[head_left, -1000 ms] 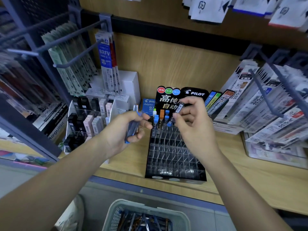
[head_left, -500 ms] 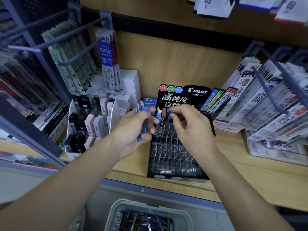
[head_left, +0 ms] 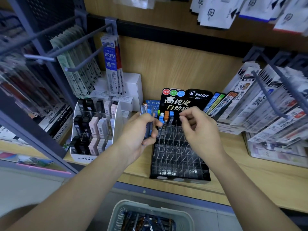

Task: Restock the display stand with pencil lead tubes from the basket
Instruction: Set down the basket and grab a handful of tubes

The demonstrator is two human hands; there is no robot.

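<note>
so the left hand (head_left: 140, 132) grips a bunch of slim blue-capped tubes (head_left: 148, 130); right hand (head_left: 198, 129) loosely curled, empty, over the clear gridded plastic stand (head_left: 178, 157) near the shelf (head_left: 250, 172) front edge

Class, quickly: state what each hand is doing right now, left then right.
Left hand: grips a bunch of lead tubes.
Right hand: open, fingers loosely curled, nothing visible in it.

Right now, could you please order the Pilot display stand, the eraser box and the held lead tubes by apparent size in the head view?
Largest: the Pilot display stand.
Next: the eraser box, not far behind.
Smallest by far: the lead tubes in the left hand.
</note>
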